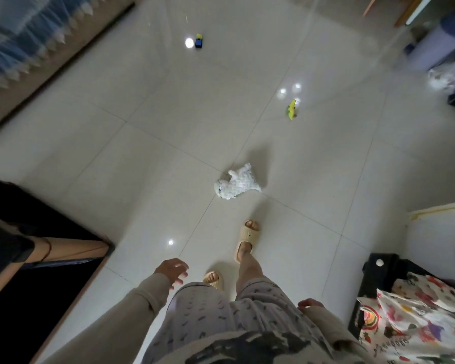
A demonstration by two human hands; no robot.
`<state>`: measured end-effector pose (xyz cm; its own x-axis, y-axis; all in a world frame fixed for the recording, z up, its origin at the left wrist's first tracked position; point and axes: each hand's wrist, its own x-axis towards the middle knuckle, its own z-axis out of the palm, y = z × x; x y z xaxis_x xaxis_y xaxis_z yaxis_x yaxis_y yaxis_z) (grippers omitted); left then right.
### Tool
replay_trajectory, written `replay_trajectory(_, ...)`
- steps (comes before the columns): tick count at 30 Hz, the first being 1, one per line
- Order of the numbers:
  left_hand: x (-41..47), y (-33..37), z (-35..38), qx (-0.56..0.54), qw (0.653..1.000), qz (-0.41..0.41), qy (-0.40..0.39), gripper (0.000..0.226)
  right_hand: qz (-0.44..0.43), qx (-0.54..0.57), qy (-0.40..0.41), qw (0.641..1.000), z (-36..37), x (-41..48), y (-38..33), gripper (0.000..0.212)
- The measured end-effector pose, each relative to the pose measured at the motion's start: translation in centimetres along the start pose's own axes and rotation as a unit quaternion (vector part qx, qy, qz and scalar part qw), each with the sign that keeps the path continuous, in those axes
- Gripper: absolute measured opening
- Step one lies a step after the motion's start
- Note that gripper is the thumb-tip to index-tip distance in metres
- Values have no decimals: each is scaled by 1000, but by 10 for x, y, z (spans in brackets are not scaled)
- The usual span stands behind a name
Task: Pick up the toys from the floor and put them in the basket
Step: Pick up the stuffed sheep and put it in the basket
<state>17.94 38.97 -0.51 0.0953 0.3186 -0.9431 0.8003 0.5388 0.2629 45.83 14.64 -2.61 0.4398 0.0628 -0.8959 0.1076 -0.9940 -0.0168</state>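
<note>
Pale glossy floor tiles [147, 143], ceiling lights mirrored in them. Person standing, seen from above: patterned pyjama trousers, cream slippers, right foot a step ahead of the left.

Left hand [172, 271]: out in front of the left thigh, fingers spread wide and loose, nothing in it. Long beige sleeve down to the wrist.

Right hand [310, 303]: low at the right hip, only the knuckles and fingertips showing past the sleeve (cannot tell whether curled or slack; nothing visible in it).

Toys, all on the floor, all well apart from one another:
- white plush animal [236, 183], lying on its side just ahead of the forward slipper [247, 239], across a tile joint.
- yellow-green toy [291, 109], small, further off to the right, near three light reflections. Shape too blurred to name.
- blue and yellow toy truck [199, 41], farthest away, beside a bright reflection.

Surroundings: bed with blue fringed cover [16, 43] along the far left; dark furniture near left; floral fabric bag [415, 319] at near right, leaning on something black.
</note>
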Motion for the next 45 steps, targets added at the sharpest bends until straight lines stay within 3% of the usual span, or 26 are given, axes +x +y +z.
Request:
replay_trajectory(4,17,-4,-1,11,998,-65,21,24,-32,-25,-25,999,-54,32,-54,20)
replay_trajectory(8,25,16,1,-97,985,-129,62,14,-73,26,-18,997,-103,56,-106,13)
replay_trajectory(13,45,68,7,-147,978,-122,83,22,-94,42,-31,994,-141,81,-158,7)
replay_trajectory(19,71,145,6,-10,998,-46,40,16,-75,-10,-56,996,-159,93,-182,8)
replay_trajectory(30,146,224,-8,119,992,-32,-18,11,-37,50,-71,996,-170,151,-239,7)
replay_trajectory(35,220,246,-16,140,989,-39,-10,10,-57,76,-51,994,-177,225,-299,14)
replay_trajectory(39,306,259,-8,101,995,-11,-2,10,-80,126,-50,988,-169,314,-346,6)
replay_trajectory(45,450,261,16,57,998,4,-7,12,-101,237,-22,966,-146,468,-397,30)
